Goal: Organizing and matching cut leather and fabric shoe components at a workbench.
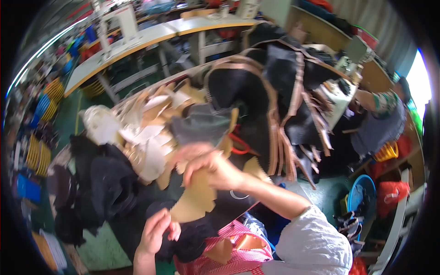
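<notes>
A tan, leather-like cut piece with a scalloped edge (192, 201) is stretched between my two hands above the work table. My left hand (158, 231) pinches its lower left corner between thumb and fingers. At the top edge, my right hand (211, 167) is closed on the same piece; motion blurs its fingertips. Just beyond lie a dark grey piece (201, 126) and something with red loops like scissor handles (239, 144). A heap of cream and tan cut pieces (149, 133) spreads to the left of them. More tan pieces (220, 251) rest on my red checked apron.
Large black panels with brown edges (238, 87) drape over the table's far right. Black fabric pieces (107, 183) pile up at left. A person in grey (380, 126) works at a machine on the right, near a blue basin (362, 192). A long bench (151, 39) stands behind.
</notes>
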A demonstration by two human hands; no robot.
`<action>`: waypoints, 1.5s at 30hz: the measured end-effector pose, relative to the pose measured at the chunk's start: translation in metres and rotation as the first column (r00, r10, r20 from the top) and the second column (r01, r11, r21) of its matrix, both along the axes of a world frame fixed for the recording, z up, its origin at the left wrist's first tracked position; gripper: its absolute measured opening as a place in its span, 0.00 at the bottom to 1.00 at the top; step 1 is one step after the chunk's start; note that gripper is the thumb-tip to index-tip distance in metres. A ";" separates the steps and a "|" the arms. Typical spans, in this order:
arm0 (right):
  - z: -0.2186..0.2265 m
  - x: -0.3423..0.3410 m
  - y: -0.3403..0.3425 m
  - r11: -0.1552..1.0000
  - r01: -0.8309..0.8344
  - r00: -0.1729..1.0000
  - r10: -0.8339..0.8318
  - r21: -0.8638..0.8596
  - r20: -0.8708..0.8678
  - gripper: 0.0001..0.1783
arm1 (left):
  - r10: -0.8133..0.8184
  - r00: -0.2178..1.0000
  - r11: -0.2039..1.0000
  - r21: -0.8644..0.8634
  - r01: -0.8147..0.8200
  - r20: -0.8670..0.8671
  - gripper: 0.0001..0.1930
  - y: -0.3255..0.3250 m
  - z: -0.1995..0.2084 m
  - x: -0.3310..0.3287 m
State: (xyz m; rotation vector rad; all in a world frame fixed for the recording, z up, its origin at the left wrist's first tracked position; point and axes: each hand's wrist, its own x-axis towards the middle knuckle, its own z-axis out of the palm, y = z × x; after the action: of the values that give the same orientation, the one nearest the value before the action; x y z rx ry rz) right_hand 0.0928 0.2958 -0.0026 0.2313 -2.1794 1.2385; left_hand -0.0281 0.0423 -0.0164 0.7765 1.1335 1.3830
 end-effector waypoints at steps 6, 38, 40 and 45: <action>0.028 0.023 -0.039 0.888 0.362 0.918 -0.393 0.284 0.057 0.16 | 0.307 0.897 0.951 0.057 -0.305 -0.318 0.17 -0.002 -0.005 0.007; -0.058 0.030 -0.016 0.045 0.064 0.766 0.638 -0.997 0.078 0.16 | 0.135 0.990 0.953 0.278 -0.119 -0.037 0.16 -0.087 -0.024 0.001; -0.018 0.035 -0.032 0.429 0.542 0.651 0.329 -0.723 0.684 0.18 | 0.096 0.984 0.991 0.079 -0.108 0.149 0.21 -0.125 -0.012 -0.001; 0.023 0.031 -0.088 0.930 -0.275 0.782 0.068 0.244 0.620 0.42 | 0.131 0.892 0.990 -0.103 -0.095 0.433 0.31 -0.102 -0.024 0.013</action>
State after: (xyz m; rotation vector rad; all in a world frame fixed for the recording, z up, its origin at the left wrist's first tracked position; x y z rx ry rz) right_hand 0.1242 0.2080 0.0204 0.1886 -2.9902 1.1470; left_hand -0.0150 -0.0598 -0.0403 0.3154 0.8769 1.5065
